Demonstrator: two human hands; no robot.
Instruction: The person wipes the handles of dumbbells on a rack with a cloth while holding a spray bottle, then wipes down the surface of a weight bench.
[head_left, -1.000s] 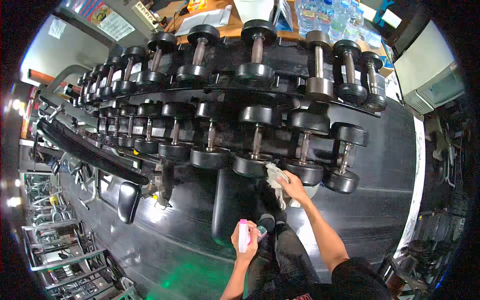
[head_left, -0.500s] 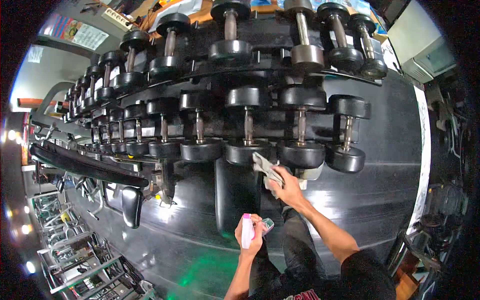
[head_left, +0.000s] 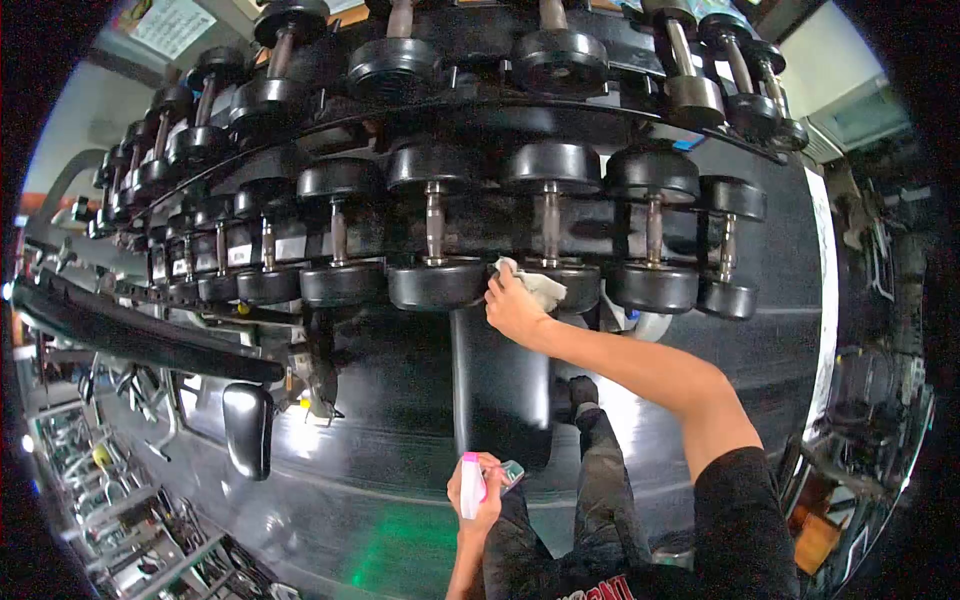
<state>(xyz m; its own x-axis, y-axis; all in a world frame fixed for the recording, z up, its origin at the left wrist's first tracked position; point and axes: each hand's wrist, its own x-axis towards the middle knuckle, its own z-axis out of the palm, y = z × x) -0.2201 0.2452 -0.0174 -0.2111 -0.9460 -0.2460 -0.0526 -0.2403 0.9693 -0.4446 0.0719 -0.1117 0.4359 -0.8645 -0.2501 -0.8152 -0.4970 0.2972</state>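
Note:
In the head view my right hand [head_left: 516,315] grips a pale, crumpled cloth [head_left: 542,289]. The cloth lies against the near end of a black dumbbell [head_left: 552,168] on the lower rack row and covers part of that end. Just left of my fingers sits another dumbbell [head_left: 436,285]. Lower down, my left hand [head_left: 487,508] is wrapped round a spray bottle [head_left: 469,487] with a white and pink trigger head. Its clear greenish body is partly hidden by my fingers.
Two rows of dumbbells fill the rack [head_left: 400,112]. A black padded bench [head_left: 500,385] stands below the rack, in front of me. To the left are a long black pad [head_left: 150,335] and a smaller pad [head_left: 248,430]. My legs are close to the bench's right side.
My right hand has reached up to the rack, pressing the cloth to a dumbbell's near end. The view has shifted closer to the rack. My left hand still holds the spray bottle.

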